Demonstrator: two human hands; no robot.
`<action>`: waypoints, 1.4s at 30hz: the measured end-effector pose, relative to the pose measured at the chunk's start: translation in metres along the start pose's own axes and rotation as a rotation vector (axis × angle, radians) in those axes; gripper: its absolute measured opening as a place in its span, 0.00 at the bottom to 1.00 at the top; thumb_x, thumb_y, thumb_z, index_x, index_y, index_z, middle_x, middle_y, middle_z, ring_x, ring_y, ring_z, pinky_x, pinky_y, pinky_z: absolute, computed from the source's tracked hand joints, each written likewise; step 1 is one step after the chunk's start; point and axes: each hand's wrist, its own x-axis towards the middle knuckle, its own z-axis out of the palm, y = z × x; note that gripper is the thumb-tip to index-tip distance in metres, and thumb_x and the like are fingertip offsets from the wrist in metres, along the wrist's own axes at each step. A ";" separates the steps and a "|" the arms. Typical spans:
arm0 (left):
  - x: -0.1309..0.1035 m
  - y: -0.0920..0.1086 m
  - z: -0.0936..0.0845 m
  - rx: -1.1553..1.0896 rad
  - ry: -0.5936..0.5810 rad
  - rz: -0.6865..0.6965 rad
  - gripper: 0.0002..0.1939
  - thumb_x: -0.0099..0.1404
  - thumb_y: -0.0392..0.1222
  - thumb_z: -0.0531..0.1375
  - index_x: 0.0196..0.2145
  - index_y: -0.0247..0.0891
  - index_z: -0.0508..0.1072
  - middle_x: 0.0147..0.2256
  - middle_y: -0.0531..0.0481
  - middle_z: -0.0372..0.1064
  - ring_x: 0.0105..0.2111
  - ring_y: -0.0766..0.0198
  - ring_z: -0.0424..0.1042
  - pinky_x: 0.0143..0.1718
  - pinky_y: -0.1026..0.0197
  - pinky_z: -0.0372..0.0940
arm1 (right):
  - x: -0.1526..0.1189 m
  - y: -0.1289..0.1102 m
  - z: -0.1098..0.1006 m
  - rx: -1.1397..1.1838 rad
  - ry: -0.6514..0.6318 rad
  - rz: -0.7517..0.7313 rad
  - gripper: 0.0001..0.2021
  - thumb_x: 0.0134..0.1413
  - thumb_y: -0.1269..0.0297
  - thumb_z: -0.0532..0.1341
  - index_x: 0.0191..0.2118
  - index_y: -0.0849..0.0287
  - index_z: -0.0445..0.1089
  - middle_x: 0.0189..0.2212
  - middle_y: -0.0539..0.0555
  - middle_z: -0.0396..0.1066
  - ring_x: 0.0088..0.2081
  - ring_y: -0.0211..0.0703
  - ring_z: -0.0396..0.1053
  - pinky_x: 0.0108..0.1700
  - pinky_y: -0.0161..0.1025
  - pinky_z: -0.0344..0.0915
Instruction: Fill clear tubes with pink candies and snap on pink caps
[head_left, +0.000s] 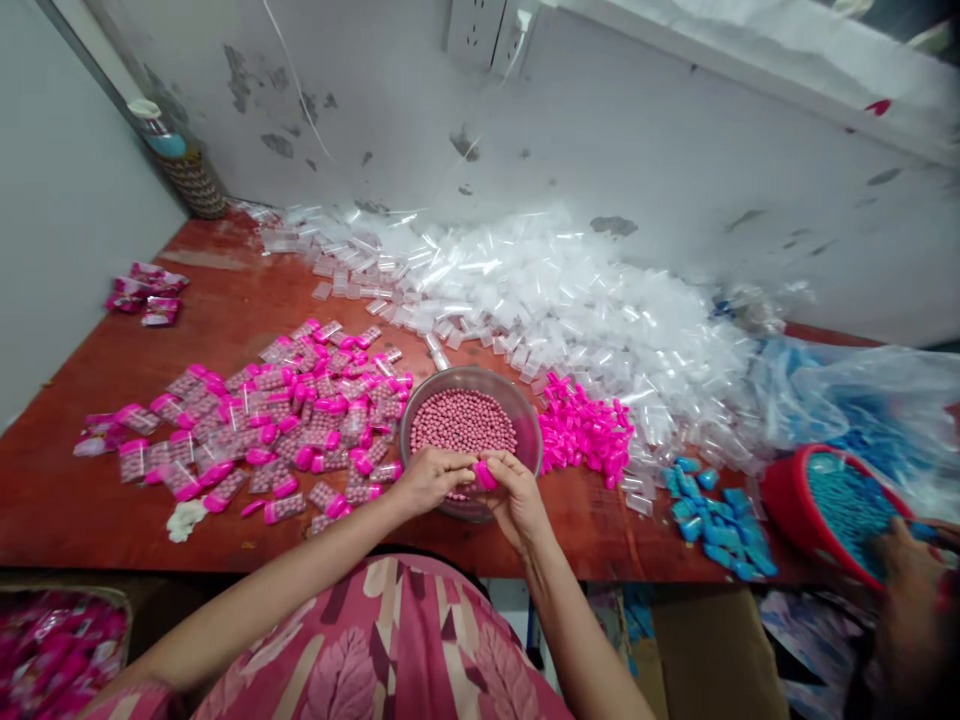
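1. Your step now looks like fitting a pink cap (487, 475), like the ones on the filled bottles (300, 415) to your left (your fingers hide a lot, so I can't tell if a bottle is in there)
2. That pink cap is up over the near side of the metal bowl (534, 440), and pink beads (465, 420) sit in the bowl
3. Your right hand (517, 495) is closed, with its thumb and fingers pinching the pink cap
4. Your left hand (431, 482) is closed in a pinch too. Its fingertips are right beside the cap, but I can't tell what is between them
5. For the next move, I think you need to hold steady, line it up and push straight, so no beads spill
6. More loose caps (585, 430) lie just right of the bowl, and a big heap of clear bottles (540, 270) lies behind, by the wall (390, 90)
7. Far to your right, another person's hand (911, 555) is at a red bucket (780, 490) of blue bits (847, 500), well apart from yours
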 end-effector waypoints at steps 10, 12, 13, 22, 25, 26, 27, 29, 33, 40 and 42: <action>0.011 0.005 -0.039 -0.098 0.313 -0.094 0.16 0.58 0.43 0.54 0.43 0.37 0.71 0.40 0.46 0.71 0.39 0.58 0.69 0.42 0.57 0.62 | 0.051 -0.023 0.016 -0.263 -0.123 -0.076 0.13 0.50 0.56 0.55 0.40 0.57 0.65 0.39 0.53 0.67 0.37 0.40 0.67 0.35 0.40 0.67; 0.005 -0.004 -0.061 0.009 0.476 -0.123 0.18 0.58 0.44 0.54 0.45 0.37 0.69 0.45 0.46 0.68 0.45 0.57 0.66 0.48 0.53 0.58 | 0.079 -0.033 0.012 -0.464 -0.111 -0.188 0.14 0.51 0.55 0.53 0.39 0.58 0.66 0.39 0.54 0.67 0.38 0.41 0.66 0.37 0.40 0.66; 0.001 -0.010 -0.070 0.088 0.556 -0.136 0.19 0.57 0.45 0.54 0.46 0.38 0.68 0.47 0.46 0.65 0.48 0.56 0.63 0.51 0.52 0.55 | 0.095 -0.038 0.009 -0.611 -0.077 -0.259 0.14 0.51 0.55 0.53 0.38 0.59 0.66 0.38 0.54 0.68 0.38 0.41 0.66 0.38 0.40 0.65; -0.013 -0.049 -0.054 0.220 0.578 -0.339 0.18 0.59 0.46 0.52 0.46 0.38 0.67 0.47 0.45 0.66 0.49 0.58 0.63 0.51 0.52 0.56 | 0.268 -0.046 0.026 -1.749 0.041 -0.211 0.16 0.44 0.62 0.58 0.39 0.67 0.67 0.38 0.64 0.69 0.42 0.51 0.66 0.42 0.41 0.59; -0.015 -0.051 -0.042 0.190 0.573 -0.375 0.17 0.59 0.45 0.52 0.45 0.40 0.68 0.46 0.47 0.66 0.48 0.59 0.63 0.51 0.53 0.57 | 0.303 -0.027 0.038 -1.874 -0.013 -0.079 0.23 0.35 0.64 0.64 0.41 0.71 0.66 0.41 0.70 0.66 0.43 0.57 0.64 0.42 0.44 0.60; -0.016 -0.052 -0.041 0.184 0.580 -0.384 0.17 0.59 0.45 0.52 0.45 0.41 0.68 0.46 0.47 0.67 0.48 0.59 0.63 0.51 0.54 0.57 | 0.310 -0.022 0.041 -1.907 -0.033 -0.049 0.24 0.35 0.64 0.65 0.41 0.72 0.66 0.42 0.71 0.65 0.44 0.58 0.64 0.43 0.45 0.59; -0.017 -0.052 -0.040 0.177 0.590 -0.388 0.17 0.59 0.45 0.52 0.45 0.41 0.68 0.46 0.47 0.67 0.48 0.59 0.63 0.51 0.54 0.57 | 0.315 -0.018 0.042 -1.934 -0.049 -0.027 0.24 0.36 0.64 0.64 0.42 0.72 0.65 0.43 0.72 0.64 0.45 0.59 0.63 0.43 0.46 0.59; -0.018 -0.050 -0.042 0.160 0.616 -0.388 0.17 0.60 0.45 0.52 0.45 0.40 0.68 0.46 0.47 0.67 0.47 0.59 0.64 0.50 0.54 0.57 | 0.318 -0.018 0.043 -1.975 -0.071 -0.002 0.21 0.42 0.64 0.61 0.43 0.74 0.65 0.43 0.74 0.63 0.46 0.60 0.62 0.44 0.49 0.58; -0.010 -0.042 -0.050 0.135 0.677 -0.368 0.17 0.59 0.45 0.52 0.46 0.40 0.67 0.46 0.47 0.67 0.47 0.59 0.64 0.50 0.54 0.58 | 0.302 -0.045 0.040 -1.979 -0.163 -0.059 0.21 0.50 0.62 0.53 0.46 0.73 0.62 0.43 0.74 0.63 0.46 0.61 0.62 0.43 0.53 0.57; 0.040 -0.024 -0.051 -0.316 0.645 -0.267 0.27 0.55 0.43 0.57 0.53 0.40 0.58 0.52 0.44 0.59 0.44 0.58 0.66 0.42 0.56 0.65 | 0.190 -0.094 0.038 -1.610 -0.723 -0.235 0.24 0.42 0.59 0.62 0.48 0.56 0.63 0.41 0.53 0.68 0.42 0.44 0.65 0.45 0.39 0.60; 0.050 -0.020 -0.042 -0.563 0.530 -0.281 0.21 0.54 0.41 0.58 0.46 0.36 0.64 0.45 0.44 0.66 0.35 0.62 0.71 0.36 0.58 0.67 | 0.154 -0.093 0.033 -1.331 -0.778 -0.264 0.25 0.37 0.59 0.65 0.46 0.57 0.64 0.40 0.53 0.68 0.41 0.44 0.65 0.43 0.40 0.61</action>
